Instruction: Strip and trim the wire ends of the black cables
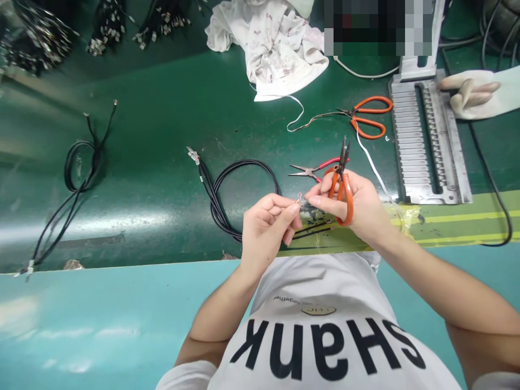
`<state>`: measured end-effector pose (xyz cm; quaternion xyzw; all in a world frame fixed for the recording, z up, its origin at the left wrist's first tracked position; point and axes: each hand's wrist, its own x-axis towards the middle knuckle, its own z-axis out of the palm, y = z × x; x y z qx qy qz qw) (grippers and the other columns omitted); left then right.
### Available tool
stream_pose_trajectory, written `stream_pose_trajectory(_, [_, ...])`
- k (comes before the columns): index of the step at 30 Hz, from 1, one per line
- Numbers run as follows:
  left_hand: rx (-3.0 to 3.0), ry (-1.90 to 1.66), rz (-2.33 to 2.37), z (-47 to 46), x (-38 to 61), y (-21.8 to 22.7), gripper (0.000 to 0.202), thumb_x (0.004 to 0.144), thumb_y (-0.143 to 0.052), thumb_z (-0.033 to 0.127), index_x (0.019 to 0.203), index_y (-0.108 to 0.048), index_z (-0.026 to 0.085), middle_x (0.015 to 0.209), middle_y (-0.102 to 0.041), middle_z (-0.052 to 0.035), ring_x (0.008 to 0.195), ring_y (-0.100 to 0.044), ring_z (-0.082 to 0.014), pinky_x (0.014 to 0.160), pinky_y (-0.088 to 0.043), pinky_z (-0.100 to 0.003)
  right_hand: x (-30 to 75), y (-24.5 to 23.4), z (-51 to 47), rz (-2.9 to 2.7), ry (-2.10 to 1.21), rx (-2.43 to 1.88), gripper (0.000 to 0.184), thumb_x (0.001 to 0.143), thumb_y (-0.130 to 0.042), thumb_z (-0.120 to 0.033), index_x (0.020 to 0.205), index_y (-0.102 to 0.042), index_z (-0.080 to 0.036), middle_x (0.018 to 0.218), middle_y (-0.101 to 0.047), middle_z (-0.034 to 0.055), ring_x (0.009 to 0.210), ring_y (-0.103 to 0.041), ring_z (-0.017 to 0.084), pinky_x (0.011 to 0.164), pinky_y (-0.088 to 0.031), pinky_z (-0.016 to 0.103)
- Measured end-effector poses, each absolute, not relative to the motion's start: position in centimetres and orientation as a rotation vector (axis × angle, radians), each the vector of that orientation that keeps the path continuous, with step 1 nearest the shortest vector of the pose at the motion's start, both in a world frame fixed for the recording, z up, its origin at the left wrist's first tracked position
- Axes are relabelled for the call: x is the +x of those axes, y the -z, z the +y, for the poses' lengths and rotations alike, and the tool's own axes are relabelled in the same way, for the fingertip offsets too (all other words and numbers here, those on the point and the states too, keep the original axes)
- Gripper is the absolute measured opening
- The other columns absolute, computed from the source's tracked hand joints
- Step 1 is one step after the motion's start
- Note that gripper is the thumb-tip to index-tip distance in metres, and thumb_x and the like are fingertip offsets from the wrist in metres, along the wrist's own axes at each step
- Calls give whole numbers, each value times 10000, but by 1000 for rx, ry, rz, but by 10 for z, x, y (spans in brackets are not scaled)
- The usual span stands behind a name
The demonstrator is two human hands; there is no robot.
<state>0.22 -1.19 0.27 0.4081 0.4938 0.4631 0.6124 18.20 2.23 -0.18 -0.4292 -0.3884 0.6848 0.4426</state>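
My left hand (268, 227) is closed, thumb and forefinger pinching the end of a black cable. Small reddish and pale wire strands (299, 198) poke out past the fingertips. My right hand (357, 203) is closed around orange-handled scissors (344, 197), blades pointing away from me. Its thumb and forefinger are close to the wire strands; whether they touch cannot be made out. Beside my left hand lies a coiled black cable bundle (217, 187) with metal connectors (194, 156) at one end. Red-handled pliers (307, 171) rest just beyond my right fingers.
A second pair of orange scissors (368, 119) lies near a white cord (369, 154). On the right stand a slotted metal fixture (444, 162) and a gloved hand (473, 92). Further cables (77, 168) lie left, a cloth (280, 49) and cable bundles (108, 27) at the back.
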Motion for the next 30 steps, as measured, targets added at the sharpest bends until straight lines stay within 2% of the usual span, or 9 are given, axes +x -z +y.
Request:
stream_pose_trajectory(7, [958,-1090,1167,-13,7,-1,166,891,-711,286,848,-628,149,614,-656,15,393,-497,-54,371,-362,-173,178,-2,21,-938,-1734,-1050,361,658,-903,-196,819,-580,-199,835,-742,9,734,-677,138,672,-522,257])
stream_pose_trajectory(14, [1054,-1166,1294,-17,12,0,172,864,-741,282,852,-631,150,627,-646,17,438,-538,-60,389,-399,-163,175,-6,23,-933,-1722,-1063,365,665,-898,-236,807,-564,-200,818,-739,19,697,-670,144,649,-531,282])
stream_pose_trajectory(18, [1179,-1217,1339,-20,14,9,137,868,-739,260,898,-648,161,744,-694,-12,580,-625,-77,524,-491,-174,173,-9,21,-957,-1650,-1089,380,663,-892,-228,815,-544,-208,771,-713,-7,628,-617,111,597,-490,258])
stream_pose_trajectory(22, [1227,-1251,1351,-20,17,14,144,850,-756,238,928,-659,166,793,-694,-14,688,-644,-88,642,-525,-189,170,-8,18,-978,-1589,-1069,374,689,-871,-232,827,-524,-213,766,-692,-22,611,-575,93,587,-459,254])
stream_pose_trajectory(24, [1182,-1237,1330,-19,18,13,151,848,-759,246,914,-655,160,765,-682,-9,646,-618,-77,599,-501,-178,169,-7,17,-980,-1585,-1061,370,710,-860,-244,828,-510,-214,772,-690,-22,605,-556,86,587,-446,254])
stream_pose_trajectory(27, [1045,-1169,1246,-16,17,9,165,877,-729,288,880,-636,152,654,-647,10,486,-518,-55,456,-402,-169,167,-6,16,-965,-1598,-1050,381,727,-853,-270,832,-490,-220,787,-683,-24,593,-536,79,583,-434,254])
stream_pose_trajectory(30, [978,-1107,1165,-14,14,5,193,904,-694,329,872,-623,152,629,-648,7,430,-486,-58,421,-368,-184,166,-4,16,-955,-1607,-1050,384,744,-844,-300,846,-481,-228,801,-676,-30,594,-540,82,588,-441,259])
